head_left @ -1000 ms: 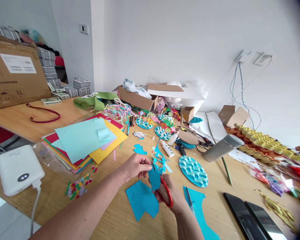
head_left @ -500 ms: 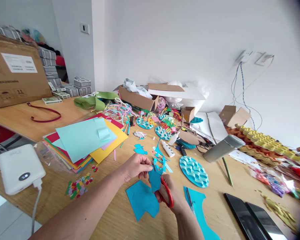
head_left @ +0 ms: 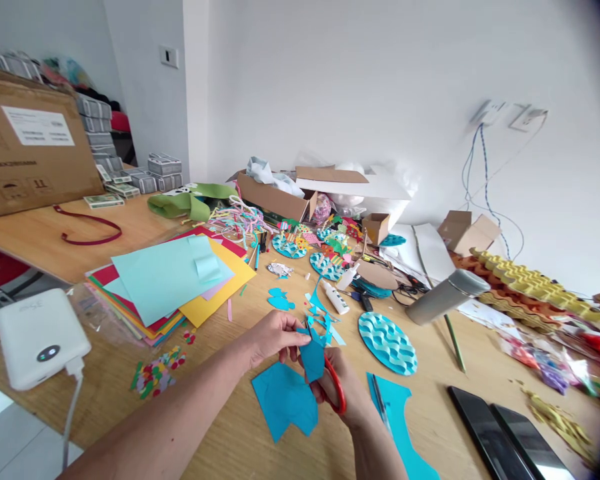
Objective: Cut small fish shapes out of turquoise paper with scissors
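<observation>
My left hand [head_left: 279, 338] pinches a small piece of blue paper [head_left: 313, 360] by its upper left edge. In my right hand [head_left: 341, 387] are red-handled scissors [head_left: 336, 385], their blades mostly hidden behind the paper and pointing away from me. Beneath my hands a larger blue sheet [head_left: 284, 401] with a notched edge lies flat. Curled blue scraps [head_left: 320, 325] lie just beyond the scissors' tip. A blue fish-shaped cutout [head_left: 280, 299] rests past my left hand. To the right, a pen [head_left: 380, 400] lies on a curved blue offcut [head_left: 403, 427].
A wavy-patterned blue oval [head_left: 387, 343] and white glue bottles [head_left: 336, 297] lie ahead on the right, near a grey tumbler [head_left: 447, 297]. Coloured paper sheets [head_left: 160, 280] and a white power bank [head_left: 40, 340] are at left. Two black phones [head_left: 495, 433] lie front right.
The blue paper piece has shifted slightly and turned, and my left hand has moved a little to the right with it. The scissors stay in nearly the same place.
</observation>
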Action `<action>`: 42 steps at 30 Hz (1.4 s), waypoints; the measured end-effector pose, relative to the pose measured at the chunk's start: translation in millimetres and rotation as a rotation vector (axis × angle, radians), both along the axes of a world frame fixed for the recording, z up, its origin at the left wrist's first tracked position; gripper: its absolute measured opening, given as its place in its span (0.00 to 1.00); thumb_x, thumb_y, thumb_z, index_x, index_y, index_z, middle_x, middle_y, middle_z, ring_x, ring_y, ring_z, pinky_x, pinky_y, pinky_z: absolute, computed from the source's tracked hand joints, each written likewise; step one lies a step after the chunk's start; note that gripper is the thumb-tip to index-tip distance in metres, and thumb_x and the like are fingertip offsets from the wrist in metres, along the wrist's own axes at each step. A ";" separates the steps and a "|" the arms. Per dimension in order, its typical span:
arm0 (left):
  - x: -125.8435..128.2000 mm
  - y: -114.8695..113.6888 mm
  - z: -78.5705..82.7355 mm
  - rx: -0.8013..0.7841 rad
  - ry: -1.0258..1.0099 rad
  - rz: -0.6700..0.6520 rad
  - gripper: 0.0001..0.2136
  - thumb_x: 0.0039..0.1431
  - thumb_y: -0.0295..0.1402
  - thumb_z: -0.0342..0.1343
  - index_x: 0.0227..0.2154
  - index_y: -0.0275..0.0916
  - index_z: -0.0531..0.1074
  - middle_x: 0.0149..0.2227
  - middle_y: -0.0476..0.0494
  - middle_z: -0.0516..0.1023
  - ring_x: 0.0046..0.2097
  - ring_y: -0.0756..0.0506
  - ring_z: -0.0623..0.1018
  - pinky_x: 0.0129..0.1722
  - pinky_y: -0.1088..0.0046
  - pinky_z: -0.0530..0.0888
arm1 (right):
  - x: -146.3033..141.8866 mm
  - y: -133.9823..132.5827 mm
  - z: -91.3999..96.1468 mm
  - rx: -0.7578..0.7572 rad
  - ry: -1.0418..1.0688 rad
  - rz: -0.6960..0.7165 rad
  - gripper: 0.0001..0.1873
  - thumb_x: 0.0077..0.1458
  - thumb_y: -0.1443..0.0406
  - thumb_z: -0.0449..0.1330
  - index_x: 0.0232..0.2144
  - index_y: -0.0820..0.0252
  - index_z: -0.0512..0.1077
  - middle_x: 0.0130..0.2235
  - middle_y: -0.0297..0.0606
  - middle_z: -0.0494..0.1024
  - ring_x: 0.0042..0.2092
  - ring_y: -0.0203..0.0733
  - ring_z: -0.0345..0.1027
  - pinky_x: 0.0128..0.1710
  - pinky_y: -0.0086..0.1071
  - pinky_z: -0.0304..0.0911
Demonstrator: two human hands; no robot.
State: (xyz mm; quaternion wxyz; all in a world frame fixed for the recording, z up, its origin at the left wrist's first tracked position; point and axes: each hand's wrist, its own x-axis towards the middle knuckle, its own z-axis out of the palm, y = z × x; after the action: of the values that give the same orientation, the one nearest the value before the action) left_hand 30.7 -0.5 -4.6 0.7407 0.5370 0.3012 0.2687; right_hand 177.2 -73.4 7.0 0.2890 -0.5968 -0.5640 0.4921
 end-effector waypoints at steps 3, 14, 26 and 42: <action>-0.5 0.3 -1.1 -0.026 -0.013 0.010 0.13 0.41 0.40 0.63 0.24 0.34 0.72 0.19 0.49 0.72 0.21 0.52 0.70 0.17 0.79 0.61 | -0.2 0.4 0.7 -0.034 -0.014 -0.025 0.21 0.49 0.55 0.58 0.13 0.59 0.60 0.11 0.30 0.62 0.14 0.29 0.51 0.15 0.24 0.46; -0.5 0.5 4.3 -0.169 -0.103 0.185 0.09 0.37 0.32 0.61 0.23 0.34 0.70 0.25 0.43 0.78 0.27 0.49 0.75 0.29 0.75 0.67 | -1.9 1.8 -2.6 -0.060 0.013 -0.085 0.20 0.50 0.56 0.58 0.14 0.61 0.64 0.10 0.31 0.63 0.14 0.29 0.53 0.15 0.24 0.48; -2.4 3.5 1.4 -0.231 -0.121 0.194 0.17 0.39 0.35 0.65 0.31 0.35 0.67 0.24 0.44 0.78 0.20 0.51 0.73 0.18 0.79 0.66 | -4.5 2.9 -4.5 -0.079 0.045 -0.096 0.22 0.51 0.54 0.58 0.14 0.62 0.66 0.11 0.31 0.63 0.13 0.29 0.53 0.15 0.24 0.46; 3.8 -1.0 0.5 -0.321 -0.399 0.253 0.20 0.36 0.24 0.70 0.36 0.34 0.73 0.28 0.47 0.78 0.28 0.52 0.76 0.29 0.77 0.71 | -5.3 3.6 -17.8 -0.012 0.212 -0.221 0.21 0.53 0.55 0.58 0.16 0.62 0.65 0.11 0.30 0.64 0.14 0.29 0.53 0.15 0.24 0.45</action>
State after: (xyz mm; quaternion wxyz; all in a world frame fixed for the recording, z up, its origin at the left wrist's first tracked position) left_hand 34.5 -1.5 -4.2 0.8216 0.3076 0.2526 0.4081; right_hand 171.9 -69.8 -10.8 0.3958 -0.6017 -0.4581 0.5209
